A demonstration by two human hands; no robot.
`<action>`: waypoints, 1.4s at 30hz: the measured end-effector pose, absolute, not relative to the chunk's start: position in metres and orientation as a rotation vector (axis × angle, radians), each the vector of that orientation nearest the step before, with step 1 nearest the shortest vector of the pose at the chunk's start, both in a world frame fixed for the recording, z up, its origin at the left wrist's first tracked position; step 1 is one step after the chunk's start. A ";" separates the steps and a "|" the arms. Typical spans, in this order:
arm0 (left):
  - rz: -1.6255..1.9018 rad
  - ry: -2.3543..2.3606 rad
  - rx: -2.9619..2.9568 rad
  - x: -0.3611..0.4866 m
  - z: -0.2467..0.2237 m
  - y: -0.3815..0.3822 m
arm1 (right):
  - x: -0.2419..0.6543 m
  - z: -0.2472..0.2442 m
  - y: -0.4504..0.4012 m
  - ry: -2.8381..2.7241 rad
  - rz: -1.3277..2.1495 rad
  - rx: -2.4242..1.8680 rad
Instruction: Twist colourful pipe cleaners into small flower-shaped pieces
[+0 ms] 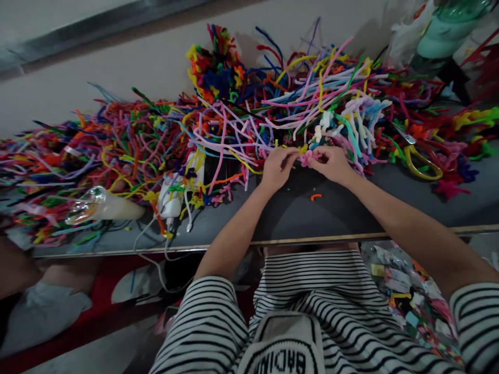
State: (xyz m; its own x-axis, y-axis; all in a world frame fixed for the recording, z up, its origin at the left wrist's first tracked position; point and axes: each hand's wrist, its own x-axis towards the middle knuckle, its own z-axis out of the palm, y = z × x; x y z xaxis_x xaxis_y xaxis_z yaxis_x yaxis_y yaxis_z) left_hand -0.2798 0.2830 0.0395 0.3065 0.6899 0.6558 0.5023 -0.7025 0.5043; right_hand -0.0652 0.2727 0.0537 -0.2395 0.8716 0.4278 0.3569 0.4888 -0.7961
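My right hand [332, 164] pinches a small pink pipe-cleaner flower [307, 159] between thumb and fingertips, just above the grey table. Close by on its left, my left hand [279, 167] has its thumb and forefinger drawn together; what they hold, if anything, is too small to make out. A short yellow piece of pipe cleaner [302, 149] shows between the two hands, beside the flower. Below them on the table lies a bent orange scrap of pipe cleaner [316, 197].
Tangled pipe cleaners [148, 135] heap along the wall. Scissors with yellow handles [423, 165] lie to the right. On the left are a white charger [170, 200] with cables and a clear plastic-wrapped cup [113, 205]. A pale green container [448, 34] stands at the back right.
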 end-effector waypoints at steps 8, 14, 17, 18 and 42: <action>1.161 0.993 2.975 -0.298 0.041 0.288 | -0.064 0.045 0.281 -1.735 1.234 -0.979; 1.074 0.970 3.011 -0.298 0.044 0.288 | -0.066 0.042 0.283 -1.769 1.311 -0.947; 1.008 1.048 2.896 -0.290 0.043 0.283 | -0.066 0.045 0.278 -1.866 1.079 -0.979; 1.000 1.072 2.835 -0.287 0.042 0.281 | -0.067 0.046 0.276 -1.910 0.940 -0.989; 1.241 1.008 1.771 -0.267 0.025 0.287 | -0.068 0.048 0.273 -1.768 0.897 -1.083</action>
State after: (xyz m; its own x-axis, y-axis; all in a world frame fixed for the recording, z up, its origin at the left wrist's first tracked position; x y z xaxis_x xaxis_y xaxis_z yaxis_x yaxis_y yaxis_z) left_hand -0.2674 0.2871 0.0249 0.2240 0.8984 0.3777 0.1851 -0.4197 0.8886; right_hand -0.0680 0.2725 0.0479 -0.2593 0.9201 0.2934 0.3066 0.3665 -0.8784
